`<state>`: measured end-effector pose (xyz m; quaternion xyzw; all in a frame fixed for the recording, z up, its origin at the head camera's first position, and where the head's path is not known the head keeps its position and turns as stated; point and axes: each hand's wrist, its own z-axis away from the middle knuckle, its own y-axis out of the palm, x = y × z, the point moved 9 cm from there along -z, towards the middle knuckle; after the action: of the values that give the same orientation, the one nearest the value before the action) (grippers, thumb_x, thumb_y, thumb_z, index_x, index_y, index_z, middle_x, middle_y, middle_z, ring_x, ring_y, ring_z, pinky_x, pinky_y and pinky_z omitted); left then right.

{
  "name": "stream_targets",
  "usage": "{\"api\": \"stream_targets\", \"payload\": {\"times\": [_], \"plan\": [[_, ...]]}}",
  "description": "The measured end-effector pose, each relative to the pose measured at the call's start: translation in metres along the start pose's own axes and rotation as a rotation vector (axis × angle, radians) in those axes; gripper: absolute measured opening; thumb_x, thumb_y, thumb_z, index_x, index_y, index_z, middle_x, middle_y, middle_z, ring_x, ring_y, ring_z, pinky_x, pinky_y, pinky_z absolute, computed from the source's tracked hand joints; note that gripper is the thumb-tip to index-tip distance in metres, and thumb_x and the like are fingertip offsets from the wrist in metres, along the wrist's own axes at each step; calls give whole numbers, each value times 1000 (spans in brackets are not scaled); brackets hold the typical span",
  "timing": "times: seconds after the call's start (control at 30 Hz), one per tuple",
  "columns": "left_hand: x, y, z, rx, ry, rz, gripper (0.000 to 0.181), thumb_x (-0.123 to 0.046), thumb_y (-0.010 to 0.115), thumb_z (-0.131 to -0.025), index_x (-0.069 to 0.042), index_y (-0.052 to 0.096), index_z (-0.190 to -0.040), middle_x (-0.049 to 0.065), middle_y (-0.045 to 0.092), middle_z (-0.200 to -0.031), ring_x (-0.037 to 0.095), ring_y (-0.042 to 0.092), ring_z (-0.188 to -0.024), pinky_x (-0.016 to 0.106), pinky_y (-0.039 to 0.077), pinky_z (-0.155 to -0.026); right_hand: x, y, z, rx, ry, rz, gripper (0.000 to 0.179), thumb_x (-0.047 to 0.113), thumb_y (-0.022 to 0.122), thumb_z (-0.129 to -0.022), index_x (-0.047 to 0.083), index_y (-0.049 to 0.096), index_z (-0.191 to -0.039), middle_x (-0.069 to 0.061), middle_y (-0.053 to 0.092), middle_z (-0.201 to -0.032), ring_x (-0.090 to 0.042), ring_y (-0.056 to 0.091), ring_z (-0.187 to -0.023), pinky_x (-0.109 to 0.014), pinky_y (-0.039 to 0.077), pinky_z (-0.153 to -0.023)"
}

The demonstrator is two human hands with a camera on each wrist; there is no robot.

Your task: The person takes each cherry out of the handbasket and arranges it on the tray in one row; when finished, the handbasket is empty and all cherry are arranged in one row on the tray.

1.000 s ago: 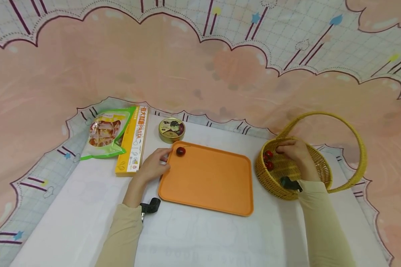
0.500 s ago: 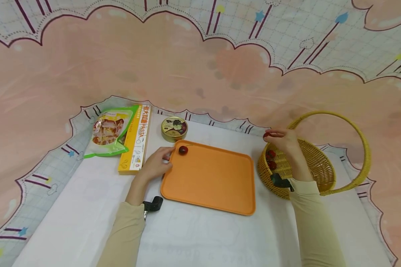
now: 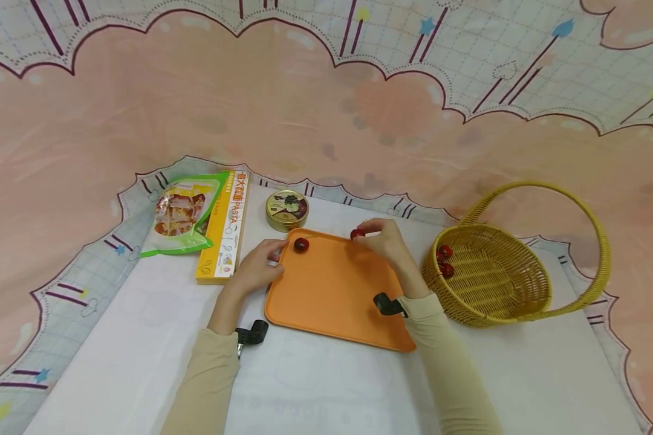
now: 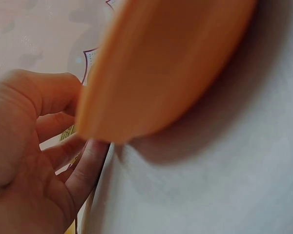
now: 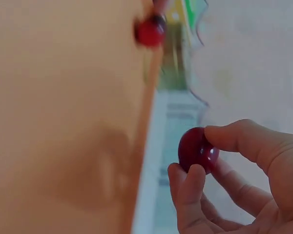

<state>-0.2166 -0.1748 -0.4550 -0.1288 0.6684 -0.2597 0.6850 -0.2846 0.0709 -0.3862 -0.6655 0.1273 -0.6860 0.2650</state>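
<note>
My right hand (image 3: 383,241) pinches a dark red cherry (image 5: 198,150) between thumb and fingertips, over the far edge of the orange tray (image 3: 337,290). In the right wrist view its fingers curl around the fruit from below. Another cherry (image 3: 301,244), its stem pointing right, lies in the tray's far left corner. My left hand (image 3: 258,269) grips the tray's left edge, thumb and fingers at the rim; the left wrist view shows this rim between them. Several cherries (image 3: 446,270) are gathered at the left side of a yellow wicker basket (image 3: 490,272) to the right.
A round tin (image 3: 286,209) stands just behind the tray's far left corner. Farther left lie a yellow pasta box (image 3: 228,241) and a green-edged food packet (image 3: 179,214) overlapping it. The basket's tall handle (image 3: 601,241) arches up and out on the right.
My right hand has lifted a cherry out of the basket and carried it left over the tray. The left hand has stayed at the tray's edge.
</note>
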Motion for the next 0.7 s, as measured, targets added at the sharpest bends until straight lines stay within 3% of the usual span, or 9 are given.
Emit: {"api": "stream_targets", "payload": {"times": [0.13, 0.33, 0.7], "plan": [[-1, 0, 0, -2, 3, -4, 60, -1, 61, -85, -2, 48, -144, 17, 46, -143, 31, 56, -112, 42, 50, -89, -1, 32, -2, 21, 13, -10, 25, 4, 75, -82, -6, 72, -104, -20, 68, -103, -32, 59, -101, -24, 54, -70], [1, 1, 0, 1, -8, -12, 60, -2, 61, -86, -3, 48, -144, 16, 47, -144, 31, 55, -112, 41, 51, -88, -9, 69, -5, 75, 98, -26, 25, 5, 76, -83, -3, 72, -106, -18, 70, -98, -21, 62, -79, -22, 54, -64], [0, 1, 0, 4, -11, -10, 60, -4, 61, -86, -5, 48, -145, 14, 47, -144, 30, 55, -112, 41, 51, -88, -5, 87, -7, 83, 60, -10, 22, 5, 77, -82, -3, 73, -102, -15, 71, -93, -17, 59, -74, -20, 46, -57]]}}
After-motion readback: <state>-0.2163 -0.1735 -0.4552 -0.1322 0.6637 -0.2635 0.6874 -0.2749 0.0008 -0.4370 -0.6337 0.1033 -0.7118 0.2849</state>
